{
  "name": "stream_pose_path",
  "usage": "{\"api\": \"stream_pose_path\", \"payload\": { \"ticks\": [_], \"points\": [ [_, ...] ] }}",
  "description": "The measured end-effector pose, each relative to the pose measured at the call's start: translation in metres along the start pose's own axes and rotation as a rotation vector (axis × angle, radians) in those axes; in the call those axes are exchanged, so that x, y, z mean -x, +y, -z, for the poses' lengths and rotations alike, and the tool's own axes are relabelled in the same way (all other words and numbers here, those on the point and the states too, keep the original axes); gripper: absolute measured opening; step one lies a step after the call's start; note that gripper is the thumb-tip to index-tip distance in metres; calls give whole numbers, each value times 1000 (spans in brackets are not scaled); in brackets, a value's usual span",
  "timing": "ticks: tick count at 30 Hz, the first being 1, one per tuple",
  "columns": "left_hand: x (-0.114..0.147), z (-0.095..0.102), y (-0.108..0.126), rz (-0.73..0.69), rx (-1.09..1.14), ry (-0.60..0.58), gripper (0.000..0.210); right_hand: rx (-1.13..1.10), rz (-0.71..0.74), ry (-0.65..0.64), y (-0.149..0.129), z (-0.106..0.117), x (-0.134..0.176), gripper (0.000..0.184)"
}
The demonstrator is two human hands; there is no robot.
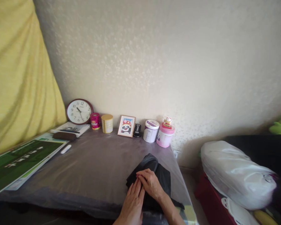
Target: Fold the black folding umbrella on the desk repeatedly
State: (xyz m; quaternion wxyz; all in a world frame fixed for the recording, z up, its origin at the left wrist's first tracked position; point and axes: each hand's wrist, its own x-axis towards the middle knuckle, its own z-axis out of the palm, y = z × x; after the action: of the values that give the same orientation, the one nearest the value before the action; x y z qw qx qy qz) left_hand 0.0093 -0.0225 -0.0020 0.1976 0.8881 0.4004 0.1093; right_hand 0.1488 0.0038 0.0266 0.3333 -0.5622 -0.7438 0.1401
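A black plastic bag (162,175), thin and slightly shiny, lies folded and creased near the right front part of the table. My left hand (134,198) rests on it with the fingers stretched out and lying flat. Across the left fingertips comes my right hand (151,184), its fingers bent and pressed together at the bag's surface. The two hands touch at the fingertips. Part of the bag is hidden under both hands, and a narrow end of it trails toward the table's front right corner.
Along the wall stand a clock (80,111), a pink can (95,121), a yellow tin (107,123), a panda picture (126,126), a black stapler-like object (137,130) and two tubs (151,131). Green board (25,159) lies left. White bag (236,173) sits right, beyond the table edge.
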Motion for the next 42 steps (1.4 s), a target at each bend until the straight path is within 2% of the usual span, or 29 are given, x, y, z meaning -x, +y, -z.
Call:
{"api": "stream_pose_path", "payload": {
  "ticks": [3, 5, 10, 12, 14, 16, 18, 21, 25, 28, 31, 34, 37, 39, 42],
  "points": [
    [0, 2, 1, 18, -38, -40, 99, 74, 121, 39, 12, -4, -1, 28],
    [0, 4, 3, 31, -53, -70, 100, 122, 149, 39, 24, -4, -9, 28],
    [-2, 5, 4, 42, -25, -93, 101, 261, 68, 92, 53, 5, -39, 30],
    [-3, 4, 4, 41, -12, -98, 100, 282, 12, 160, 55, 11, -42, 32],
    [-4, 3, 2, 41, -12, -112, 98, 262, 19, 196, 49, 15, -35, 34],
    [-6, -1, 1, 42, -12, -107, 94, 204, 102, 135, 37, 16, -22, 32],
    [-8, -7, -2, 39, -7, -77, 91, 154, 163, 2, 26, 13, -11, 30],
    [-10, -18, -7, 30, -16, -55, 91, 150, 155, -56, 25, 8, -10, 31],
    [-11, -20, -9, 62, -33, -55, 89, 202, 70, -21, 50, 6, -38, 35],
    [-10, -11, -5, 90, -27, -73, 86, 238, -24, 39, 71, 10, -58, 33],
    [-8, 0, 1, 86, -22, -112, 89, 285, -177, 141, 88, 20, -61, 32],
    [-3, 4, 5, 67, 1, -113, 94, 329, -344, 281, 102, 37, -38, 39],
    [2, 2, 5, 50, 28, -52, 94, 355, -543, 444, 110, 53, 4, 39],
    [5, 1, 4, 46, 45, -17, 92, 356, -565, 429, 108, 58, 32, 36],
    [6, 0, 5, 52, 65, -2, 92, 148, -679, 409, 91, 58, 59, 41]
  ]
}}
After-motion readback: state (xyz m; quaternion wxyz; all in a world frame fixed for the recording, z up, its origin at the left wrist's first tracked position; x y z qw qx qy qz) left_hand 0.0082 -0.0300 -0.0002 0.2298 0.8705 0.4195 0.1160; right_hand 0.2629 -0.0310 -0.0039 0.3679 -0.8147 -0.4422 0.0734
